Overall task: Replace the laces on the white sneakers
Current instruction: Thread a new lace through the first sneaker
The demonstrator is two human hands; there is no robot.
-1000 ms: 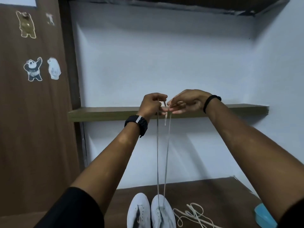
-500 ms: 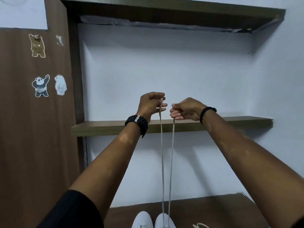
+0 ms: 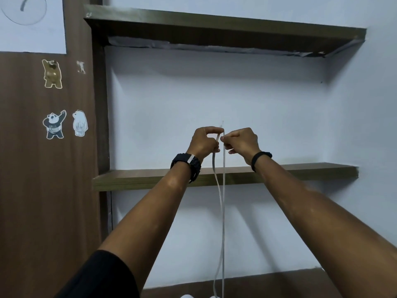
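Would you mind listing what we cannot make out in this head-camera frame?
- Sneakers: head view, cut off by the bottom edge; eyelets unseen.
- Lace ends: hidden inside the left hand and right hand; only a thin, blurred tip shows above them.
- Round drawing, top left: cut by the frame edge.
- Small sticker: too small to identify.

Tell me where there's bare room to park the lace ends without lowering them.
The lower shelf shows a bare front edge right of the right hand, out to the side wall. The stretch behind the left hand and hanging lace is blocked. Its top surface isn't visible from here.
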